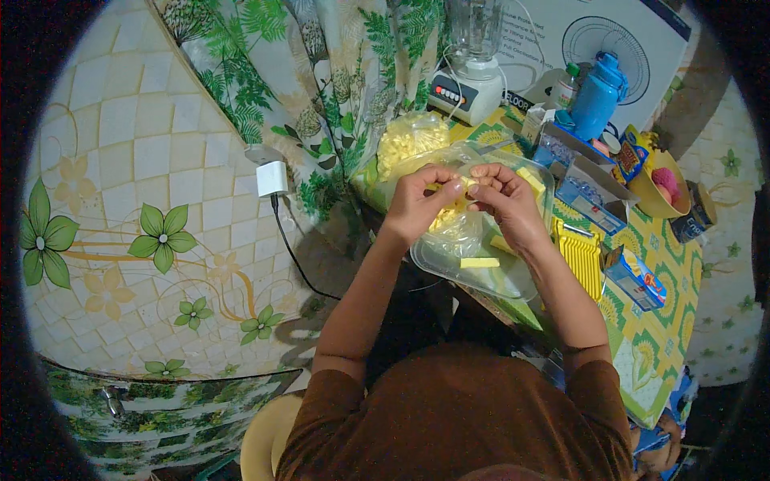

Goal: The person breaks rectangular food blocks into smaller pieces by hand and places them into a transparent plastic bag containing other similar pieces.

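Observation:
Between the fingertips of my left hand and my right hand is a small pale yellow piece, partly hidden by my thumbs. Just below them lies an open clear plastic bag with yellow bits inside. The bag rests on a clear plastic tray. On that tray are a yellow stick nearest me and a yellow block behind my right hand. Beyond my left hand, a second clear bag is full of small yellow pieces.
Right of the tray lie a yellow ribbed plastic rack and a blue box. Farther back stand open blue boxes, a blue bottle, a yellow bowl and a blender. A charger with a black cable is plugged in at left.

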Available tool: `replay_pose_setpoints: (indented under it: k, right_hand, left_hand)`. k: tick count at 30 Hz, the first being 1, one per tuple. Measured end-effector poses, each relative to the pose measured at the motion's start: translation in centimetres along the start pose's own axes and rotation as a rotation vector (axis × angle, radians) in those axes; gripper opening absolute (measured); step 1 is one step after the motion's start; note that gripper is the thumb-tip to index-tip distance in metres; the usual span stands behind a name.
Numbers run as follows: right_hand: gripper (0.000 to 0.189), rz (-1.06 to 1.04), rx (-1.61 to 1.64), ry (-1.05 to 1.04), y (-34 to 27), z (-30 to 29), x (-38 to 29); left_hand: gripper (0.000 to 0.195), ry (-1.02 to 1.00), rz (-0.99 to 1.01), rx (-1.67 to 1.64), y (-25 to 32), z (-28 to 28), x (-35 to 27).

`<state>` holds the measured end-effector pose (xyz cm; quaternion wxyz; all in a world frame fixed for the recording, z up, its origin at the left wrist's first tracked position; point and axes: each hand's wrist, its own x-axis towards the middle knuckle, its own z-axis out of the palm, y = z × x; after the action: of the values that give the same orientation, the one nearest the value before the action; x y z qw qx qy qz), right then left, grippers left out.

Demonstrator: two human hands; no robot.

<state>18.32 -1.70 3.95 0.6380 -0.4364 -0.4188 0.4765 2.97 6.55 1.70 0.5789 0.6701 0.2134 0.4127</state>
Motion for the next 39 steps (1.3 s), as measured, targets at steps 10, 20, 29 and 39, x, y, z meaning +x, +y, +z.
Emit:
replay_pose_setpoints:
  k: [10,20,29,39]
  right_hand:
    - [0.024,0.046,-0.083,-0.005,0.0,-0.2,0.1]
    - [0.026,0.012,-0.063,-0.015,-0.1,0.0,0.0]
    - [0.024,0.014,-0.021,-0.037,0.3,0.0,0.0]
    - [0.023,0.055,-0.018,-0.004,-0.1,0.0,-0.1]
  left_hand:
    - [0.019,0.112,0.016,0.016,-1.0,-0.6,0.4]
    - [0.022,0.241,0.105,0.319,-1.4,-1.0,0.7]
    - [0.019,0.001,0.011,-0.002,-0.6,0.0,-0.3]
    - [0.019,0.039,-0.054,-0.067,-0.3,-0.3,-0.2]
